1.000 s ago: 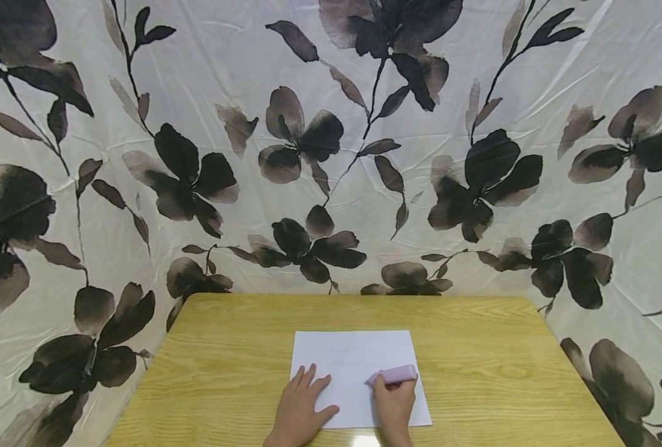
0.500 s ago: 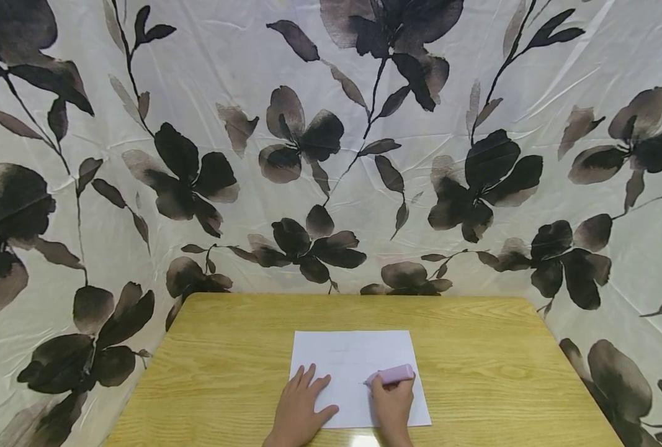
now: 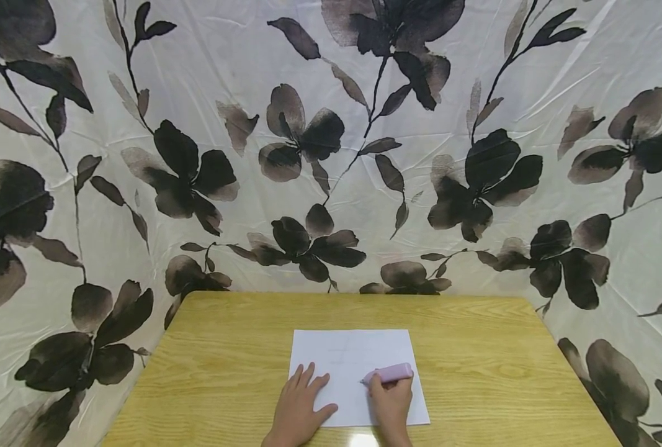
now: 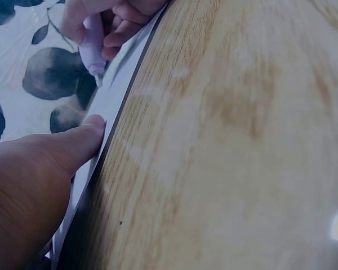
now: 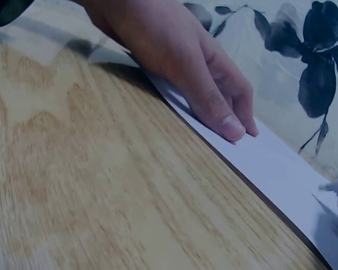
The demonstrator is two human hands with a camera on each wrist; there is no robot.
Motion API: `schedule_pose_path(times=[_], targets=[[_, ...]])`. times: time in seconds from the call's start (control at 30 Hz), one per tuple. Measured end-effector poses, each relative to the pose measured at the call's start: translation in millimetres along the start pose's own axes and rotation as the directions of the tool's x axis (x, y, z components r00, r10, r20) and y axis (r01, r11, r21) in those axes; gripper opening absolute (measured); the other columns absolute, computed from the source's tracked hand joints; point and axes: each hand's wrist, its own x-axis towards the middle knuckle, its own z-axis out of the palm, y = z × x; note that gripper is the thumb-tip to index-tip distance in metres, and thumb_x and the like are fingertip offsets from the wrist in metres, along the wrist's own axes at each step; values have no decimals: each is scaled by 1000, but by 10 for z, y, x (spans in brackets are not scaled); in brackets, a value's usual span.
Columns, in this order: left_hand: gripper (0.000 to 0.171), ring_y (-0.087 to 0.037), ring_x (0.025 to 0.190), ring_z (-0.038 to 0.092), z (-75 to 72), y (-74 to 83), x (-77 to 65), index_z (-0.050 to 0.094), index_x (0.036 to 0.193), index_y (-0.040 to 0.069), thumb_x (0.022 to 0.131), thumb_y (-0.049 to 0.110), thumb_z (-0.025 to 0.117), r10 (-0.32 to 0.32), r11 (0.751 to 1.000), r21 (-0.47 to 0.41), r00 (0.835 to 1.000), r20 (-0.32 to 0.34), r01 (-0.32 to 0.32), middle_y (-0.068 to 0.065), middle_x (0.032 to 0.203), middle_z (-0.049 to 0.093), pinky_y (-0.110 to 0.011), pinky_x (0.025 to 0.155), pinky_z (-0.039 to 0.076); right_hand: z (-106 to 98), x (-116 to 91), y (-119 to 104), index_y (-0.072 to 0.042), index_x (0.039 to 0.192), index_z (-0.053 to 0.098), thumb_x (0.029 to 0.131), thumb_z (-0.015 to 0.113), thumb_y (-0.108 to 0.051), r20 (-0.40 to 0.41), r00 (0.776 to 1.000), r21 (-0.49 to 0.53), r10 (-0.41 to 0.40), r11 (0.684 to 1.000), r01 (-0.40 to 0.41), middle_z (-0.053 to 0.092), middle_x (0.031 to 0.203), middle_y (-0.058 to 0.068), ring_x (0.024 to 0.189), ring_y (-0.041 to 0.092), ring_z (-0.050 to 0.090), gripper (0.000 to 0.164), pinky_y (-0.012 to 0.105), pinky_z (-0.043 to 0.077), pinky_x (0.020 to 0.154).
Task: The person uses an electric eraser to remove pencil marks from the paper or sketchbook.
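A white sheet of paper [image 3: 358, 347] with a few faint lines lies on the wooden table. My left hand [image 3: 297, 406] rests flat on its lower left part, fingers spread and thumb pointing right. With the fingers and thumb of my right hand [image 3: 393, 403] I grip a thick lavender pen [image 3: 392, 373], tilted, its narrow tip pointing left close over the middle of the sheet. The left wrist view shows the pen [image 4: 91, 48] tapering to a pale tip beyond my left thumb [image 4: 81, 140]. Only the pen's tip end [image 5: 329, 187] enters the right wrist view.
The yellow wood-grain table [image 3: 224, 372] extends on both sides of the sheet. Behind and beside it hangs a white cloth [image 3: 386, 186] with dark flowers. A bright light reflection shows on the tabletop near its front.
My right hand and the pen have shifted slightly left across the sheet. My left hand stays in place on the paper.
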Motion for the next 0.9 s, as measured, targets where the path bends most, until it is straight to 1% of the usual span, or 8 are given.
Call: schedule_pose_path(times=[0.1,0.2,0.23,0.33,0.4,0.47,0.57,0.9], targets=[[61,-48,134,33,-10,-5,-1,62,129,16,85,58,62,6,1000,1,1000,-3,-6,-22,143,45,-60,107,30,19,57,-28,0,101,40,82,64,2,-27,998,86,60,995,-57,58,64,9,46,15,57,31,25,50,42],[61,-47,134,33,-7,-15,-1,62,129,16,85,58,62,12,1000,9,1000,-6,-12,-22,143,45,-59,107,30,44,109,-73,0,105,38,83,62,2,-30,998,132,63,990,-58,58,67,11,48,15,57,32,26,51,43],[61,-47,134,33,-4,-19,-1,62,129,16,85,59,61,13,1000,12,1000,-7,-13,-22,143,45,-59,107,30,51,119,-74,0,105,39,82,62,2,-28,998,115,53,992,-50,58,69,10,49,15,57,33,25,51,44],[61,-47,134,33,-1,-26,-6,62,129,16,86,59,61,9,1000,14,1000,-10,-8,-22,143,45,-59,107,30,54,99,-51,-1,104,41,79,66,1,-28,1000,-9,-3,1000,3,56,72,8,55,14,54,35,24,48,48],[62,-47,134,33,-3,-25,-6,62,130,16,86,60,60,8,1000,16,1000,-7,-7,-22,144,45,-59,107,30,50,78,-16,-1,102,42,76,68,0,-34,999,-79,-41,996,38,54,74,7,60,14,52,36,23,45,51],[62,-47,135,33,-9,-19,-6,62,130,16,86,60,60,6,1000,13,1000,-5,-6,-21,144,45,-59,107,30,47,64,10,0,101,43,75,69,0,-40,996,-112,-76,991,71,53,77,8,64,14,50,37,23,43,54],[62,-46,135,33,-13,-9,0,61,130,16,86,60,60,10,1000,16,1000,6,-10,-21,144,45,-59,108,30,49,62,29,0,101,43,75,69,0,-35,994,-107,-99,990,95,54,78,9,65,14,51,37,23,44,55],[63,-46,135,32,1,-27,-6,61,130,18,86,62,59,0,1000,11,1000,9,0,-20,144,45,-59,107,30,56,46,2,0,98,44,74,70,2,-9,996,-118,-90,989,88,54,73,7,62,12,51,36,22,45,53]])
